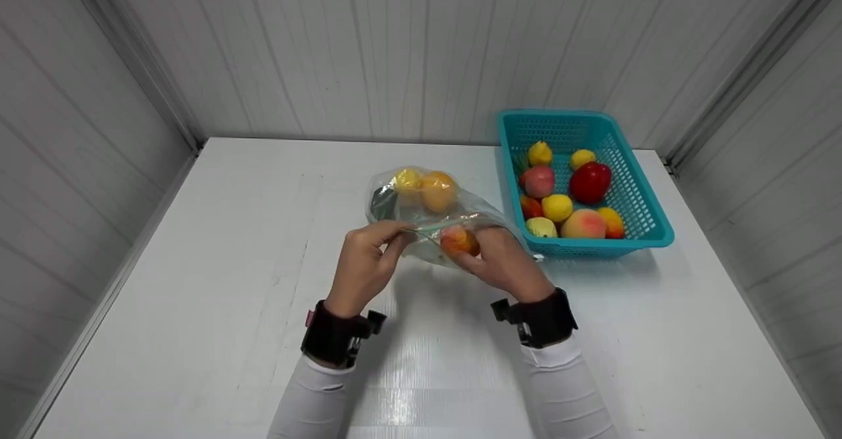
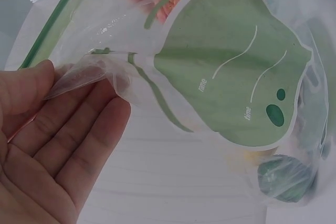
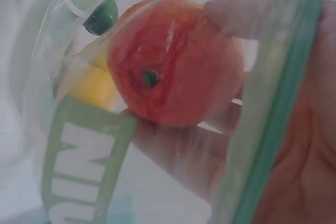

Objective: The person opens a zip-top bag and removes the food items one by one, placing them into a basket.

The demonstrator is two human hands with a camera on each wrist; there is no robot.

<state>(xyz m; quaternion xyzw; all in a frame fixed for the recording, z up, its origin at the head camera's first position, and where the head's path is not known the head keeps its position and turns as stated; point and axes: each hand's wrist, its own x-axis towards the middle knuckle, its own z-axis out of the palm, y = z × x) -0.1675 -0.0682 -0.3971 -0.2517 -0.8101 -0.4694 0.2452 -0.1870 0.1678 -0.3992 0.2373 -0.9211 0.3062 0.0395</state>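
A clear zip bag (image 1: 475, 203) with a green leaf print (image 2: 231, 66) lies in the middle of the table. My left hand (image 1: 368, 260) pinches its near edge, by the green zip strip (image 2: 52, 27), between thumb and fingers. Inside the bag's mouth, my right hand (image 1: 505, 262) grips a round red-and-orange fruit (image 1: 458, 240); a small dark stem end shows on it in the right wrist view. Deeper in the bag sit an orange (image 1: 439, 191), a yellow fruit (image 1: 406, 180) and a dark green piece (image 1: 383, 203), all seen through the plastic.
To the right of the bag, a teal plastic basket (image 1: 641, 195) holds several fruits, among them a peach (image 1: 583, 224), a lemon (image 1: 557, 207) and a large red fruit (image 1: 590, 182). Ribbed panel walls (image 1: 395, 57) enclose the white table (image 1: 217, 261) at the back and sides.
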